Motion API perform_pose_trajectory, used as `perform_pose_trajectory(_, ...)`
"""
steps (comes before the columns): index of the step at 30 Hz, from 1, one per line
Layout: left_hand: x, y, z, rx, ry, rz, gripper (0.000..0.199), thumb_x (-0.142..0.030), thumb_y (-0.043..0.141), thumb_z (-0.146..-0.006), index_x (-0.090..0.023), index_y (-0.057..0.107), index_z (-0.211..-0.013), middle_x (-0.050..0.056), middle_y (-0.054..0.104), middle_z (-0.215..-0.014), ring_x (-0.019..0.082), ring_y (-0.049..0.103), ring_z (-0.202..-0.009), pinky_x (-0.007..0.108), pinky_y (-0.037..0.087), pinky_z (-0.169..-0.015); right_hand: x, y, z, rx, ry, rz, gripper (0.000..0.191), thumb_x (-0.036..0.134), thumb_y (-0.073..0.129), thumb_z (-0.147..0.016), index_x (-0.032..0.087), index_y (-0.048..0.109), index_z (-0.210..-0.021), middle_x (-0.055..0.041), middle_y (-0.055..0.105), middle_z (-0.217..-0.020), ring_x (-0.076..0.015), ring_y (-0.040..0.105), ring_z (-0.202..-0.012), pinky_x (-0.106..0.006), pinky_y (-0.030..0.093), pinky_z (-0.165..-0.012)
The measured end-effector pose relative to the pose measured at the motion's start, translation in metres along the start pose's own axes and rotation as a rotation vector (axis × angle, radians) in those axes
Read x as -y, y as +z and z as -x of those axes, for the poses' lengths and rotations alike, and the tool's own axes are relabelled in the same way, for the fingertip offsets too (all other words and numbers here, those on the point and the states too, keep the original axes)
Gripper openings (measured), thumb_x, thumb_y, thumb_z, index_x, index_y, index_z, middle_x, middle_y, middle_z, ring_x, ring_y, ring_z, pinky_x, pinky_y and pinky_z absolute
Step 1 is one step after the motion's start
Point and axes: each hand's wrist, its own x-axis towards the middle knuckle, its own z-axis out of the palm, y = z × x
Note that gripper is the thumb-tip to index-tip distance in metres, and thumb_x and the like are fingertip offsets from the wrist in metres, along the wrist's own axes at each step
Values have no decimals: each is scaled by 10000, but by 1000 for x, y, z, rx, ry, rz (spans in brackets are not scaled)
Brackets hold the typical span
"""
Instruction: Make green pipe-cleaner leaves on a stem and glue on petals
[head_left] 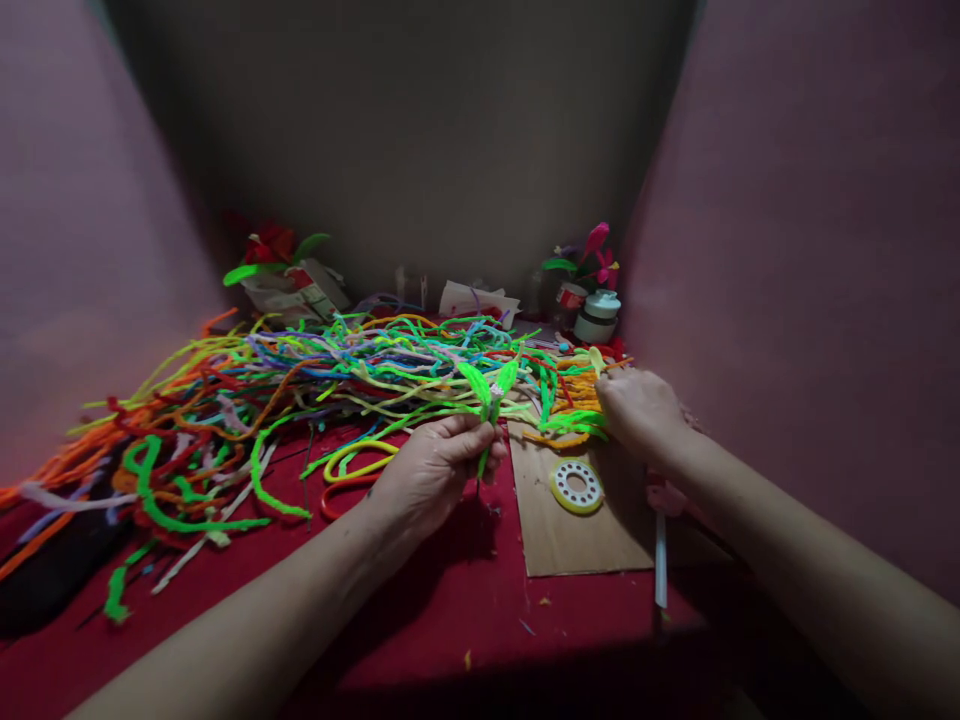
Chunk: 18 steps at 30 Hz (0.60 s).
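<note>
My left hand point(442, 465) pinches a small sprig of pipe cleaners point(491, 390) with two bright green leaf shapes and a pale tuft between them. Its green stem shows below the fingers. My right hand point(645, 410) is closed at the right end of the pile, beside a bundle of orange pipe cleaners point(574, 385). A pale yellow piece point(597, 360) shows at its fingertips; whether the fingers hold it is hidden. Green fuzzy pieces point(577, 424) lie just left of that hand.
Many coloured pipe cleaners point(360, 370) spread across the red cloth point(442, 620). Yellow and red scissor handles point(360, 465) lie near my left wrist. A tape roll point(577, 487) rests on cardboard point(555, 545). A pink tool with a white stick point(661, 560) is under my right arm; a white jar point(598, 318) stands behind.
</note>
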Motion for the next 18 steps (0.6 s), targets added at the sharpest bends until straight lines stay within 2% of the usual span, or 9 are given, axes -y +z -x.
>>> perform_pose_trajectory(3, 2, 0, 0, 8, -12, 12, 139, -151, 753, -628, -87, 645, -688, 32, 636, -626, 84, 577, -527, 184, 440, -509, -3, -4, 1, -14, -9, 72, 308, 133, 379, -840, 82, 646, -986, -214, 640, -995, -271, 601, -908, -310, 405, -685)
perform_pose_trajectory(5, 2, 1, 1, 12, -13, 22, 138, -144, 756, -623, -89, 650, -691, 29, 639, -634, 82, 579, -531, 181, 442, -511, -5, -2, 0, 24, -38, 93, 262, 161, 435, -816, 104, 667, -922, -190, 663, -930, -255, 623, -836, -296, 402, -647)
perform_pose_trajectory(9, 3, 2, 1, 3, -16, 15, 123, -139, 746, -638, -84, 649, -691, 26, 631, -622, 79, 573, -528, 177, 435, -498, -7, 10, -3, 54, -80, 114, 237, 104, 452, -758, 112, 684, -808, -174, 683, -813, -249, 635, -766, -287, 372, -587)
perform_pose_trajectory(18, 4, 2, 1, 10, -8, 36, 126, -130, 742, -644, -86, 634, -693, 21, 623, -628, 82, 570, -525, 184, 441, -499, -12, 8, -1, -143, -79, 106, 294, 123, 375, -834, 135, 643, -953, -151, 626, -941, -228, 612, -767, -289, 369, -583)
